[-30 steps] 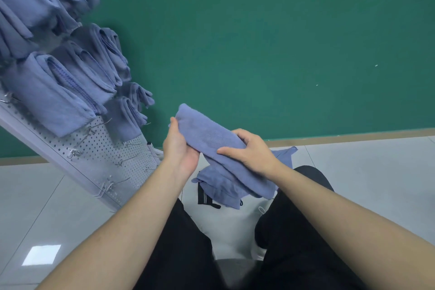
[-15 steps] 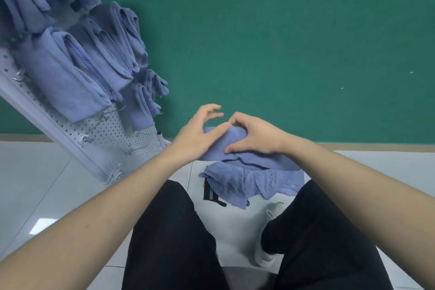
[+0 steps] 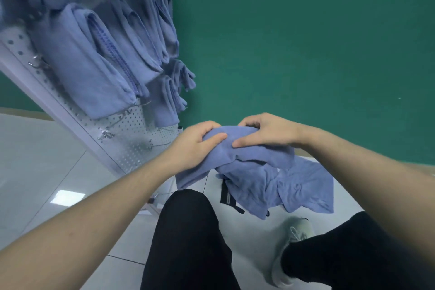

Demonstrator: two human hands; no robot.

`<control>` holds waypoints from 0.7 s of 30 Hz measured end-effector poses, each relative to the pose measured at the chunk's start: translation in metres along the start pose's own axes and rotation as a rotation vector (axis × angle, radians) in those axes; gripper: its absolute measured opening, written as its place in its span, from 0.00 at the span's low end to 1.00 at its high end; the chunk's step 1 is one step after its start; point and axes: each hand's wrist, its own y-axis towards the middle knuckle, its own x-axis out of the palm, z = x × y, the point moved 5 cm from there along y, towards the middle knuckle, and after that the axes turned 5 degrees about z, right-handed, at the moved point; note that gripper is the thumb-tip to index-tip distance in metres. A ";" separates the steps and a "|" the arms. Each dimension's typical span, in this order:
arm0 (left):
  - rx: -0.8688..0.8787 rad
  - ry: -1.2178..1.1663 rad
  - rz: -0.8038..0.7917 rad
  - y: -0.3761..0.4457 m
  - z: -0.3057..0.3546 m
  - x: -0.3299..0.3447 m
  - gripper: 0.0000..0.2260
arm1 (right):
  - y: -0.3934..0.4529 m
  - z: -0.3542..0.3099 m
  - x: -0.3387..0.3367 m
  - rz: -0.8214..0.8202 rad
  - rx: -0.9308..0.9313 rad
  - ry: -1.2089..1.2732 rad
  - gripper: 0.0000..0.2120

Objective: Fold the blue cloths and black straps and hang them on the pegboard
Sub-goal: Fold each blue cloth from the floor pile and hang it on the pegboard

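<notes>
A blue cloth [image 3: 237, 148] is held up in front of the person, above the floor [image 3: 35, 160] and just right of the pegboard [image 3: 131, 139]. The left hand [image 3: 196, 146] grips its left end, fingers curled over the top fold and thumb laid across the near face; the right hand [image 3: 266, 134] grips the upper edge just beside it, fingers hooked over the far side and thumb pressing the front. The thumbs lie near each other on the cloth, so it is bunched into a thick roll between them, its loose lower part hanging toward the person's knee. Below and right lies a pile [image 3: 296, 188] of unfolded blue cloths on the floor, with a black strap [image 3: 227, 196] showing at its left edge; whether the held cloth touches the pile cannot be told. On the pegboard, many folded cloths [image 3: 94, 63] already hang in rows, and bare hooks [image 3: 157, 143] stand out lower down, near the left hand. The step in hand looks like the last fold of this cloth, the halves being brought together. The next move would call for squaring the edges, keeping the fold pinched in one hand, and carrying it left to slip it over a free hook; a loose grip could let the layers slide apart. A pale shoe [image 3: 294, 240] and dark trouser legs fill the foreground.
</notes>
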 end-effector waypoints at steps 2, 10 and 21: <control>-0.029 -0.017 0.020 0.000 -0.015 -0.010 0.03 | 0.017 -0.004 0.006 -0.061 0.025 -0.033 0.20; -0.257 -0.336 0.138 0.005 -0.080 -0.054 0.08 | 0.099 -0.045 0.027 -0.134 -0.086 -0.125 0.09; -0.286 -0.416 0.709 0.005 -0.125 -0.084 0.06 | 0.187 -0.075 0.048 0.019 -0.258 0.584 0.13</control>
